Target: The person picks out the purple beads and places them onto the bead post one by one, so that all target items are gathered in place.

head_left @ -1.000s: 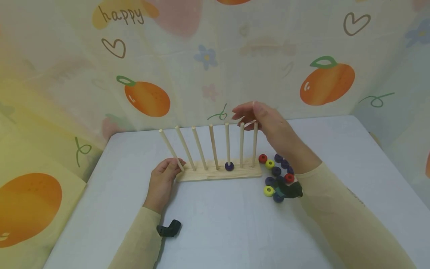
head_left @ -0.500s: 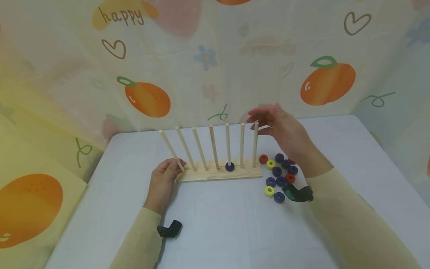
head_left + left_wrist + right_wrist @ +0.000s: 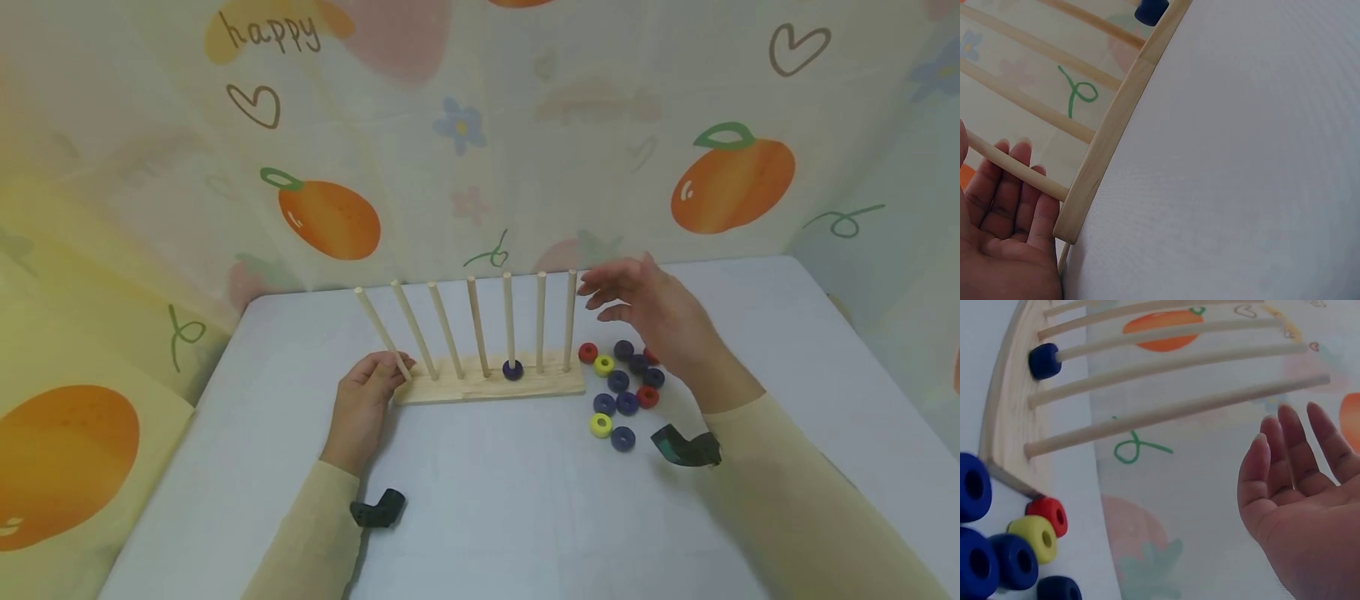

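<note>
A wooden peg stand [image 3: 491, 389] with a row of upright pegs stands on the white-covered table. One dark blue bead [image 3: 513, 372] sits at the bottom of its third peg from the right. My left hand [image 3: 365, 408] holds the stand's left end, its fingers [image 3: 1007, 194] behind the leftmost peg [image 3: 1029, 175] and the thumb on the near side. My right hand [image 3: 663, 321] is raised just right of the rightmost peg [image 3: 571, 321], fingers loosely bent, nothing in it. Below it lie loose beads: blue [image 3: 623, 438], yellow [image 3: 601, 425] and red [image 3: 648, 396].
The loose beads lie close to the stand's right end, one red bead [image 3: 1052, 515] nearest its corner. Behind the table [image 3: 487, 500] hangs a printed cloth [image 3: 570, 167] with oranges and hearts. Dark devices [image 3: 378, 508] are worn at both wrists.
My right hand has moved right and slightly down, away from the tops of the right pegs, uncovering more loose beads. My left hand and the stand have stayed put.
</note>
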Action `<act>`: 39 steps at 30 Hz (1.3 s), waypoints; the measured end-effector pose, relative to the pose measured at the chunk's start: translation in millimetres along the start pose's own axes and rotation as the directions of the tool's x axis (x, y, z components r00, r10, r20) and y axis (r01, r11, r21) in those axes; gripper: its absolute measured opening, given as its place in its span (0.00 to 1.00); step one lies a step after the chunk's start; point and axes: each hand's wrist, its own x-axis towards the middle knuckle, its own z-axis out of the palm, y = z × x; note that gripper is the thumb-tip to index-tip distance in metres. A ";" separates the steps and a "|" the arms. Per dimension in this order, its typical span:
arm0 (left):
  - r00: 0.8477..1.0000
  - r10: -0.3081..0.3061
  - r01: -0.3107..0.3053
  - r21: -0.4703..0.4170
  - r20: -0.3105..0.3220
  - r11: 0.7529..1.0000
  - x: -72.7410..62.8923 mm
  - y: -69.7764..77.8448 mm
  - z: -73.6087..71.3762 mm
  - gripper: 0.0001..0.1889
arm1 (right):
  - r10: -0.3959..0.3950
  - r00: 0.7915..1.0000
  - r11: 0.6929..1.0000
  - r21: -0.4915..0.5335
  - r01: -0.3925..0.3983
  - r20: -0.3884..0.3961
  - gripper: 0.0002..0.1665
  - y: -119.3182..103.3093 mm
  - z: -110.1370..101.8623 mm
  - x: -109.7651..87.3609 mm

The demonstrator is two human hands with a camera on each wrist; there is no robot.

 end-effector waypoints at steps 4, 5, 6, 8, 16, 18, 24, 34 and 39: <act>1.000 -0.005 0.005 -0.002 0.000 1.000 0.3 0.1 -0.1 0.22 | 0.002 1.000 1.000 -0.027 -0.002 -0.003 0.32 3.0 -6.5 -7.3; 1.000 -0.007 0.007 -0.001 0.002 1.000 0.3 0.4 -0.1 0.22 | 0.003 1.000 0.999 -0.035 -0.003 -0.004 0.32 3.8 -8.3 -9.4; 1.000 -0.008 0.008 0.000 0.005 1.000 0.3 0.4 -0.1 0.23 | 0.005 1.000 0.999 -0.041 -0.005 -0.007 0.31 4.8 -10.0 -11.5; 1.000 -0.009 0.009 0.004 0.004 1.000 0.3 0.2 -0.4 0.24 | 0.014 1.000 0.999 -0.051 -0.015 -0.013 0.30 6.8 -13.4 -16.1; 1.000 -0.008 0.008 0.028 -0.003 1.000 -0.6 1.8 0.3 0.25 | 0.082 0.995 0.986 -0.140 -0.090 -0.060 0.28 15.7 -29.0 -30.9; 1.000 -0.007 0.007 0.032 -0.006 0.999 -0.7 1.8 0.7 0.25 | 0.090 0.993 0.981 -0.167 -0.101 -0.072 0.27 18.0 -32.7 -33.5; 1.000 -0.006 0.006 0.025 -0.010 1.000 -0.3 1.2 1.4 0.23 | 0.108 0.988 0.964 -0.233 -0.132 -0.115 0.27 24.7 -40.4 -37.8; 1.000 -0.008 0.008 0.011 -0.012 1.000 -0.9 0.9 1.1 0.23 | 0.212 0.954 0.857 -0.429 -0.286 -0.214 0.35 51.8 -52.4 -37.9; 1.000 -0.003 0.004 0.019 -0.013 1.000 -0.8 2.0 1.0 0.23 | 0.255 0.938 0.844 -0.420 -0.334 -0.234 0.37 66.1 -57.2 -39.8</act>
